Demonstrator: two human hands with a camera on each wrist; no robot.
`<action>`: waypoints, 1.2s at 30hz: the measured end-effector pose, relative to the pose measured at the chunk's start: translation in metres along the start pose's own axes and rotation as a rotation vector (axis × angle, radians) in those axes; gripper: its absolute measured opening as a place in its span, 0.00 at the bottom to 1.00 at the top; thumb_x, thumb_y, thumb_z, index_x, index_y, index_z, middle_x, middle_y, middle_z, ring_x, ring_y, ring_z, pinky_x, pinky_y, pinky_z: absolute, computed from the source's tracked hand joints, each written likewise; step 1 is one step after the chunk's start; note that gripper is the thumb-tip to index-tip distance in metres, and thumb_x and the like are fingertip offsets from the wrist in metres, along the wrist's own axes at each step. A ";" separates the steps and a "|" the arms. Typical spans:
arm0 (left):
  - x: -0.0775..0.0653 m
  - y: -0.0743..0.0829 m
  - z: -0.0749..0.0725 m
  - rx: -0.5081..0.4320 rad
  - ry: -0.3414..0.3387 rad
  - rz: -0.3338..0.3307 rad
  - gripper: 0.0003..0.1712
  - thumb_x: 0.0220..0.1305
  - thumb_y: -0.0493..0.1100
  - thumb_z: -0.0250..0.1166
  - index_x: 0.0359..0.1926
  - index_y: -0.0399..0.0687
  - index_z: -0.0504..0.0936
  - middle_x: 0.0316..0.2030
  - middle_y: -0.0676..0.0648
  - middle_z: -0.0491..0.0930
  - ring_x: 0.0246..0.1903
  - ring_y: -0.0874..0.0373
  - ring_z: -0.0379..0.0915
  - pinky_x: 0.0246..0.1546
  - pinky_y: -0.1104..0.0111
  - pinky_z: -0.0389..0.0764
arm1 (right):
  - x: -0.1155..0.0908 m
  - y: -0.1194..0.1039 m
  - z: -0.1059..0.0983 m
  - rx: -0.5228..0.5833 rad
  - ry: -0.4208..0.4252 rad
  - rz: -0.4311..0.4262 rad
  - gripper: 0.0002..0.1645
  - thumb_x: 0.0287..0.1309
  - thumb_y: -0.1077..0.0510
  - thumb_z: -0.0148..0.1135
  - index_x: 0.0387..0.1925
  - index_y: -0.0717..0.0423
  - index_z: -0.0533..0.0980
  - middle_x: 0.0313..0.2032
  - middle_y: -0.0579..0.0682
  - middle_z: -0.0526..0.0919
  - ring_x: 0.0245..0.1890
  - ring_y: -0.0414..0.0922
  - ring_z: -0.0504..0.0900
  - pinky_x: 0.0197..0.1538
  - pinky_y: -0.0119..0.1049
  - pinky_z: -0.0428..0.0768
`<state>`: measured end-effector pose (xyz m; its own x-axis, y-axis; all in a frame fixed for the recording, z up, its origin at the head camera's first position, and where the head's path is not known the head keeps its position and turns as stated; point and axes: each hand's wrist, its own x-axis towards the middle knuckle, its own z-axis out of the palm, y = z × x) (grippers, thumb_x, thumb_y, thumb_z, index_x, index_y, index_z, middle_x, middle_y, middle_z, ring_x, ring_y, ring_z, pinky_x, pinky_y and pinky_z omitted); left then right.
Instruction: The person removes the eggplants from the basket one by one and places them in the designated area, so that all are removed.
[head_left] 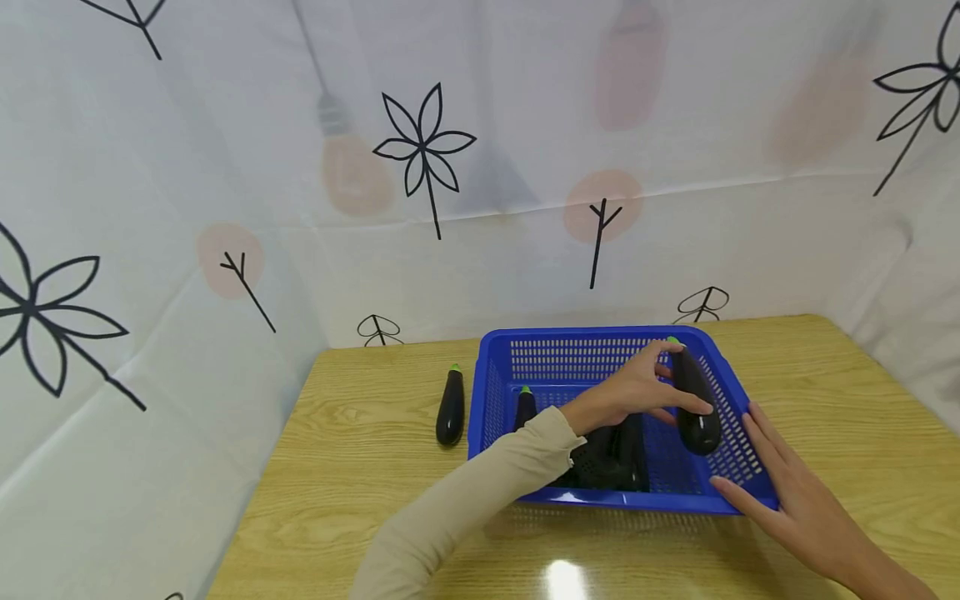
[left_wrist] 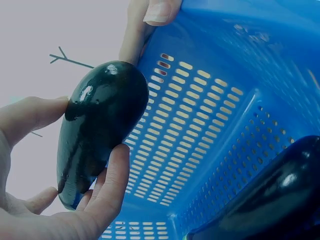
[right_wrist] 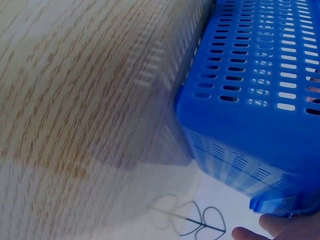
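My left hand (head_left: 637, 383) pinches a dark, glossy eggplant (head_left: 693, 400) between thumb and fingers, over the right part of a blue plastic basket (head_left: 592, 500). In the left wrist view the held eggplant (left_wrist: 102, 125) shows its rounded end, with fingers on both sides. My right hand (head_left: 795, 500) holds the basket's near right corner, thumb over the rim and fingers along the outside of the right wall. Several more eggplants (head_left: 633, 454) lie inside the basket at the left and middle, partly hidden by my left forearm.
One eggplant (head_left: 451, 408) with a green stem lies on the wooden table (head_left: 360, 467), just left of the basket. Behind the table hangs a white cloth (head_left: 510, 275) printed with line-drawn plants. More table top extends right of the basket.
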<state>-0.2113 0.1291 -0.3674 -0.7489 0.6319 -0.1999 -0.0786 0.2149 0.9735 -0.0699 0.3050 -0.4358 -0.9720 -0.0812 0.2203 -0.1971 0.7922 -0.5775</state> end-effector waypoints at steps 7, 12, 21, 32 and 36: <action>-0.009 0.003 -0.008 -0.014 0.020 0.007 0.43 0.49 0.32 0.73 0.63 0.62 0.66 0.45 0.50 0.70 0.28 0.58 0.77 0.24 0.66 0.82 | 0.000 0.000 0.001 -0.017 -0.010 0.016 0.53 0.62 0.49 0.59 0.74 0.51 0.36 0.74 0.51 0.31 0.66 0.73 0.43 0.54 0.77 0.44; -0.016 0.005 -0.014 -0.014 0.022 0.027 0.43 0.49 0.32 0.73 0.63 0.62 0.66 0.45 0.51 0.71 0.28 0.58 0.78 0.25 0.65 0.82 | 0.000 0.000 0.002 -0.021 -0.010 0.016 0.53 0.62 0.49 0.59 0.74 0.51 0.36 0.74 0.51 0.31 0.66 0.73 0.42 0.54 0.76 0.43; -0.027 0.006 -0.027 -0.017 -0.004 0.062 0.44 0.49 0.31 0.73 0.64 0.61 0.65 0.45 0.51 0.70 0.31 0.59 0.78 0.30 0.61 0.83 | 0.000 0.001 0.002 -0.021 -0.004 0.015 0.53 0.62 0.49 0.59 0.74 0.52 0.36 0.74 0.51 0.31 0.67 0.72 0.41 0.55 0.76 0.42; -0.038 0.002 -0.044 -0.034 -0.008 0.076 0.46 0.49 0.32 0.73 0.66 0.61 0.63 0.47 0.51 0.70 0.34 0.60 0.77 0.32 0.59 0.83 | 0.000 0.001 0.004 -0.025 -0.001 0.011 0.53 0.61 0.49 0.60 0.74 0.52 0.36 0.74 0.51 0.31 0.66 0.73 0.42 0.55 0.76 0.43; -0.042 0.000 -0.050 -0.037 -0.001 0.080 0.46 0.49 0.32 0.73 0.66 0.61 0.63 0.48 0.51 0.69 0.36 0.60 0.76 0.33 0.58 0.83 | 0.000 0.001 0.004 -0.032 -0.004 0.015 0.54 0.61 0.49 0.60 0.74 0.52 0.36 0.74 0.52 0.31 0.66 0.73 0.42 0.53 0.77 0.44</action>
<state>-0.2127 0.0658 -0.3536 -0.7530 0.6468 -0.1211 -0.0422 0.1362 0.9898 -0.0709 0.3031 -0.4391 -0.9754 -0.0711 0.2087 -0.1780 0.8124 -0.5552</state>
